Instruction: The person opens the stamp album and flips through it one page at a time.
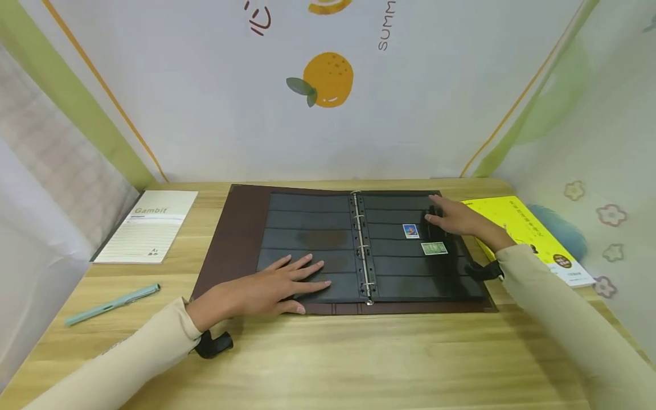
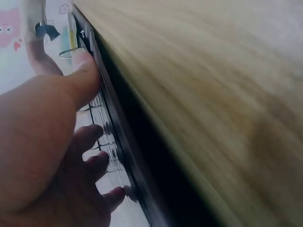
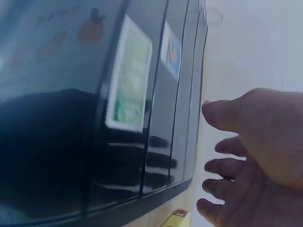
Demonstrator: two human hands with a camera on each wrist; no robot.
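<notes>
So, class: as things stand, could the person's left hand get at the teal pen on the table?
Probably yes. The left hand rests flat on the binder's left page, holding nothing, and only bare table lies between it and the pen.

One binder (image 1: 241,228) is lying open at frame center, two stamps, blue (image 1: 410,230) and green (image 1: 434,248), are sitting in its right page. One notebook (image 1: 148,226) and one pen (image 1: 111,304) are lying at left, one yellow book (image 1: 528,230) at right. Two hands, left (image 1: 261,287) and right (image 1: 453,218), are showing.

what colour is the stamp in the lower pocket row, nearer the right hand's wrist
Pale green and white, the green stamp sits below the blue one; clearest in the head view.
</notes>
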